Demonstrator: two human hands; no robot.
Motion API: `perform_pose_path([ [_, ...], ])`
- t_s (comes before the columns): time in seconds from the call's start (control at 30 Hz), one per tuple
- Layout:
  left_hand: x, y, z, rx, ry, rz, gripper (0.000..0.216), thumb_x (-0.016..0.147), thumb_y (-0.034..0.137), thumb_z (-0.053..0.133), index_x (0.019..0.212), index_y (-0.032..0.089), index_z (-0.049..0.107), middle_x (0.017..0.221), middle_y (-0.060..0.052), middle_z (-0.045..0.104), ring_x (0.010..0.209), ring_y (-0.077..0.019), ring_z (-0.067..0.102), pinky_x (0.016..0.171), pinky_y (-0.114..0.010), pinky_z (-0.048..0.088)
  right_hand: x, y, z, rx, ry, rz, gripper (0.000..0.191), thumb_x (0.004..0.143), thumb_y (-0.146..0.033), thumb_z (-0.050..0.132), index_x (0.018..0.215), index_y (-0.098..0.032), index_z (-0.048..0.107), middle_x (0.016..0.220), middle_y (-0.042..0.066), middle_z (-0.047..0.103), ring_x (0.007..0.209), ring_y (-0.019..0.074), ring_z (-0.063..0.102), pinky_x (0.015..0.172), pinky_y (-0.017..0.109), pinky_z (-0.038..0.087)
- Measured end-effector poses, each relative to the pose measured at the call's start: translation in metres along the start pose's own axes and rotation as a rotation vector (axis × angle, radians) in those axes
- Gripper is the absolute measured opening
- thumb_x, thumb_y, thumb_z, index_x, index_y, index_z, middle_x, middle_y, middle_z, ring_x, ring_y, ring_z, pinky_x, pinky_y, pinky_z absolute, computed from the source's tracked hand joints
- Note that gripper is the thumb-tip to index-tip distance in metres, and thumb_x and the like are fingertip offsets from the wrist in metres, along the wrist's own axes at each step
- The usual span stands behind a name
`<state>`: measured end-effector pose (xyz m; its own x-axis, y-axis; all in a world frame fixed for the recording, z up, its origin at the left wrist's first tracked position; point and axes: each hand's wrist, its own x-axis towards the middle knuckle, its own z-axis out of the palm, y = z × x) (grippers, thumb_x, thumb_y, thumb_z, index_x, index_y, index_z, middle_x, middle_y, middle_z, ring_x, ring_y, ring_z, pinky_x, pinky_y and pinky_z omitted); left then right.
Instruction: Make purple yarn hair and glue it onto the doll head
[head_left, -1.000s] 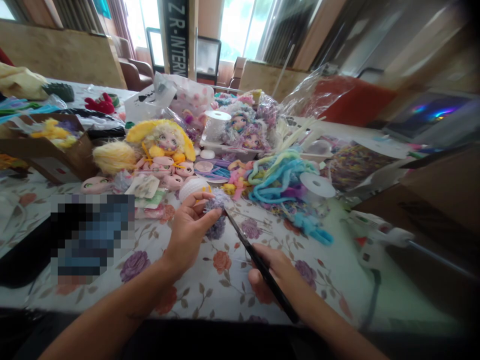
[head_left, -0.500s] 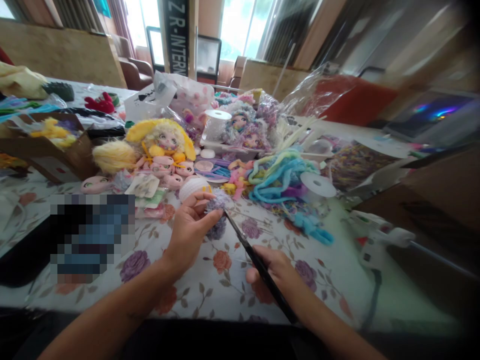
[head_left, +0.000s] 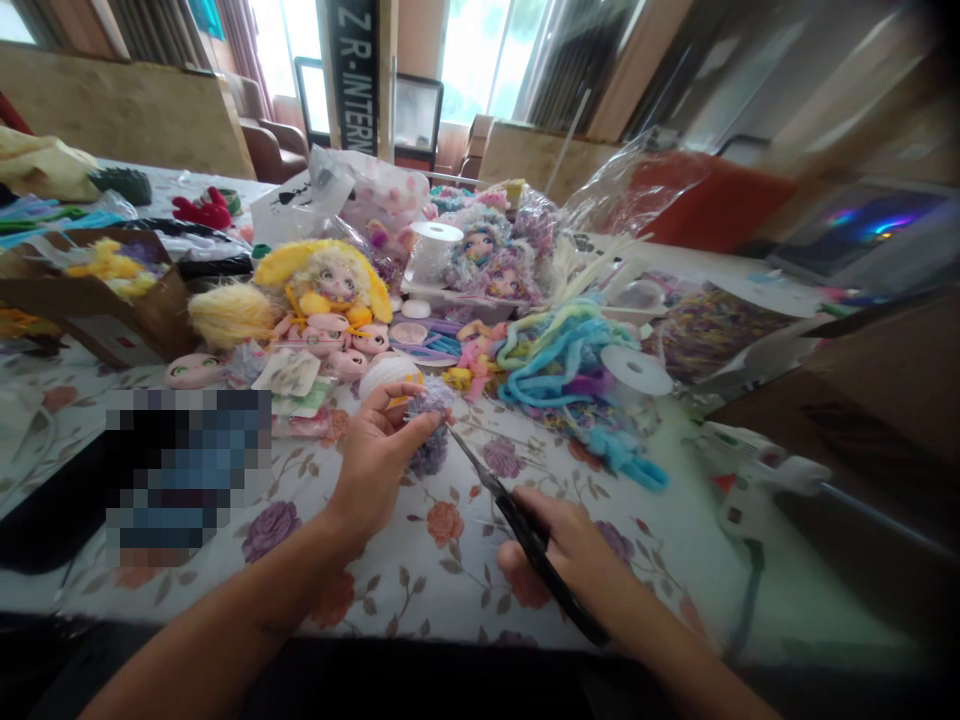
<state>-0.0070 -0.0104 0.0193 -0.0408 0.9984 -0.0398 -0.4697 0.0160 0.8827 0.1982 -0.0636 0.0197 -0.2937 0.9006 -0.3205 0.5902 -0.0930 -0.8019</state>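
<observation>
Between the thumb and fingers of my left hand (head_left: pixel 382 440) is a fluffy lilac-grey yarn piece (head_left: pixel 429 452), raised over the flowered tablecloth. My right hand (head_left: pixel 551 540) is closed around black-handled scissors (head_left: pixel 517 520), whose narrow metal tips point up and left to the yarn's right edge. Whether the blades are apart cannot be made out. Just behind the left fingers sits a white crocheted ball (head_left: pixel 388 374) with yellow marks. Pink doll faces (head_left: pixel 330 335) and a yellow long-eared doll (head_left: pixel 334 278) lie beyond it.
Blue and green fuzzy strands (head_left: pixel 555 350) and a white spool (head_left: pixel 636 370) lie right of centre. A glue gun (head_left: pixel 750 470) stands at the right beside a cardboard box (head_left: pixel 862 420). Another open box (head_left: pixel 112 300) is at the left, behind a blurred-out dark object (head_left: pixel 67 490).
My right hand and the scissors have shifted slightly right, their tips now just off the yarn's edge. My left hand keeps its pinch on the yarn piece, moved slightly left.
</observation>
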Motion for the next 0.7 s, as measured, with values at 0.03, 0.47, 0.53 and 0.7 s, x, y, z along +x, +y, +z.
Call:
perform_pose_path([
  [0.03, 0.001, 0.001, 0.0, -0.01, 0.011, -0.003, 0.038, 0.071, 0.027, 0.081, 0.1, 0.02, 0.058, 0.078, -0.001, 0.073, 0.072, -0.0138, 0.068, 0.059, -0.019, 0.047, -0.001, -0.003, -0.003, -0.119, 0.047, -0.002, 0.028, 0.078, -0.038, 0.067, 0.069, -0.023, 0.045, 0.056, -0.002, 0.063, 0.051, 0.0171, 0.059, 0.051, 0.026, 0.041],
  [0.47, 0.008, 0.003, -0.003, -0.028, -0.005, -0.012, 0.038, 0.071, 0.024, 0.08, 0.1, 0.02, 0.057, 0.079, -0.003, 0.075, 0.076, -0.0153, 0.07, 0.058, -0.018, 0.048, 0.021, 0.01, -0.016, -0.732, 0.27, -0.097, 0.022, 0.078, -0.032, 0.07, 0.094, -0.017, 0.072, 0.091, 0.011, 0.075, 0.086, 0.029, 0.069, 0.073, 0.035, 0.047],
  [0.53, 0.009, 0.004, -0.004, -0.027, -0.025, -0.022, 0.038, 0.071, 0.024, 0.08, 0.101, 0.02, 0.057, 0.08, -0.003, 0.075, 0.077, -0.0157, 0.07, 0.057, -0.018, 0.047, 0.024, 0.009, -0.018, -0.651, 0.331, -0.182, 0.024, 0.079, -0.03, 0.07, 0.1, -0.017, 0.073, 0.099, 0.012, 0.074, 0.094, 0.03, 0.068, 0.081, 0.038, 0.049],
  [0.7, 0.007, 0.0, -0.004, 0.034, -0.154, -0.081, 0.037, 0.072, 0.025, 0.08, 0.102, 0.02, 0.059, 0.079, -0.003, 0.072, 0.075, -0.0169, 0.07, 0.061, -0.021, 0.049, 0.028, -0.015, -0.018, -0.25, 0.467, -0.408, 0.02, 0.09, -0.03, 0.058, 0.094, -0.019, 0.073, 0.097, 0.01, 0.074, 0.092, 0.0246, 0.068, 0.084, 0.037, 0.052],
])
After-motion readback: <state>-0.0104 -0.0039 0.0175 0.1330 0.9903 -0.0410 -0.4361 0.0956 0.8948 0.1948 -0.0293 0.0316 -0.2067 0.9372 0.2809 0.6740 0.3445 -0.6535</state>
